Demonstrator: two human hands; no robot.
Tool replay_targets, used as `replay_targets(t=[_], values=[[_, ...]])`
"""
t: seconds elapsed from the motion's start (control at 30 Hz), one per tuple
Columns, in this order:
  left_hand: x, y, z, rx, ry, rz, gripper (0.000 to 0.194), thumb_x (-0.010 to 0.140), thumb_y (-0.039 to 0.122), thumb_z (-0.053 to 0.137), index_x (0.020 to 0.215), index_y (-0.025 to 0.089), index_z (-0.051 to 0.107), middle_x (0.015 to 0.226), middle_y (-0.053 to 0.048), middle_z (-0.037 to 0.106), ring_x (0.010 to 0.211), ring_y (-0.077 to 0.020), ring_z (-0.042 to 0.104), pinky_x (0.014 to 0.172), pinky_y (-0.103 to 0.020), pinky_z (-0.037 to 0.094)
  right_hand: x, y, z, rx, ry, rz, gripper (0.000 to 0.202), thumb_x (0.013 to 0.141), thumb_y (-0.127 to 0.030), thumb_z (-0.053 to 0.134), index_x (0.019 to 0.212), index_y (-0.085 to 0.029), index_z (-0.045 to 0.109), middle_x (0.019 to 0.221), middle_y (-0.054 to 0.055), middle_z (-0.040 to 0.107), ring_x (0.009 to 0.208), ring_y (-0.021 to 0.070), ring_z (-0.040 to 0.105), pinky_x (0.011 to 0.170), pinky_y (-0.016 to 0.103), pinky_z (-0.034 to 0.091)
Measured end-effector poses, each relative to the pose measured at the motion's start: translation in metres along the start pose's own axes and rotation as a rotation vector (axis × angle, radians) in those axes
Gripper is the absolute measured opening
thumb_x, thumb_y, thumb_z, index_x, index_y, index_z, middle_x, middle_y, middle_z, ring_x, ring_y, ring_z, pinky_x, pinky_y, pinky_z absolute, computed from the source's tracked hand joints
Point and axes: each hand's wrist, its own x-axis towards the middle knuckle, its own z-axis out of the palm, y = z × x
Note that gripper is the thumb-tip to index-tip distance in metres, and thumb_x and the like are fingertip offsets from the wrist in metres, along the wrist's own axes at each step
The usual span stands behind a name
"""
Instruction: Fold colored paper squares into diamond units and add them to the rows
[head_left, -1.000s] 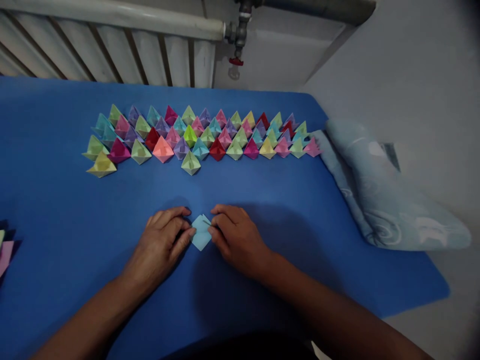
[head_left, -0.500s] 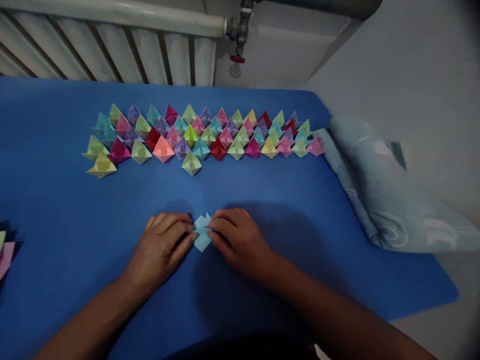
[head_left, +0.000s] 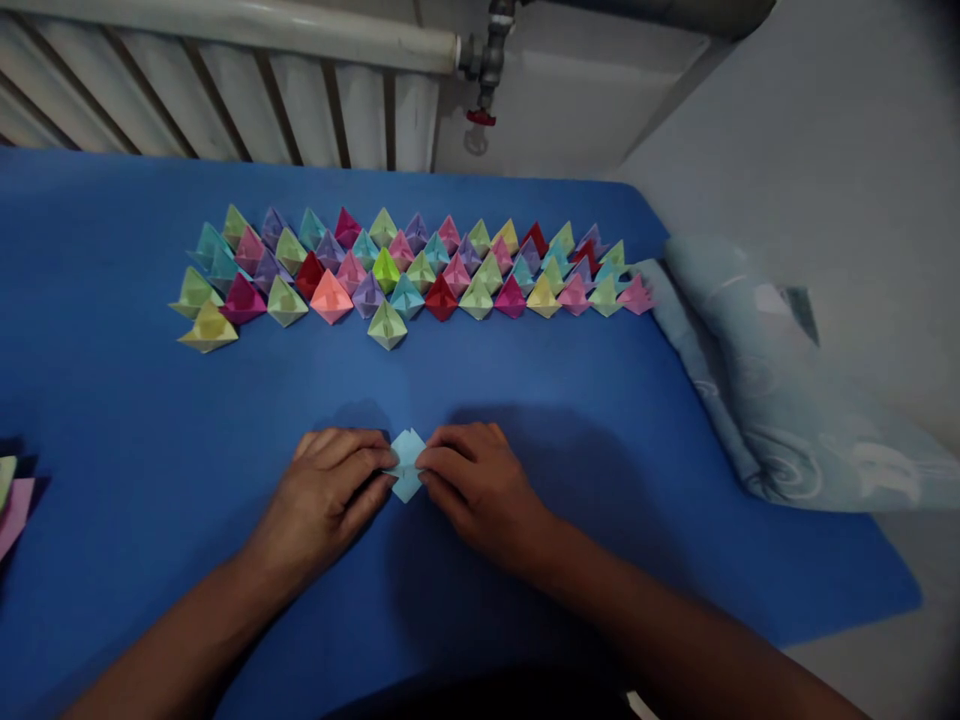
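Note:
Between my two hands is a small light-blue folded paper [head_left: 407, 465], diamond-shaped with a crease across its middle. My left hand [head_left: 330, 485] pinches its left corner between thumb and fingers. On the opposite corner, my right hand [head_left: 476, 482] is closed in the same sort of pinch. Fingertips cover both side corners. Beyond the hands stand several rows of folded paper boats [head_left: 439, 298] in many colours. A pale green boat [head_left: 387, 326] sits in front of the rows, nearest the paper, and a yellow boat [head_left: 210, 328] is at the front left.
All this rests on a blue surface [head_left: 247, 420]. Paper sheets [head_left: 15, 510], pink and green, lie at the left edge. A folded grey-green blanket [head_left: 780, 400] is at the right. Behind are a white radiator [head_left: 360, 110] and a valve with a red handle [head_left: 481, 117].
The two upper points of the light-blue paper have come together, so it looks more like one diamond. Both hands keep their pinch; the view has shifted slightly.

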Motion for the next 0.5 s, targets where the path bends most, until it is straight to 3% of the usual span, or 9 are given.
replay_targets(t=[0.5], values=[[0.0012, -0.0009, -0.0006, 0.014, -0.002, 0.009, 0.015, 0.094, 0.024, 0.052, 0.101, 0.020, 0.065, 0.100, -0.004, 0.068, 0.091, -0.0186, 0.063, 0.079, -0.035, 0.044, -0.0005, -0.0013, 0.0021, -0.075, 0.023, -0.057, 0.012, 0.093, -0.017, 0.054, 0.093, -0.019, 0.066, 0.098, 0.002, 0.068, 0.083, 0.0151, 0.053, 0.075, 0.031, 0.033]])
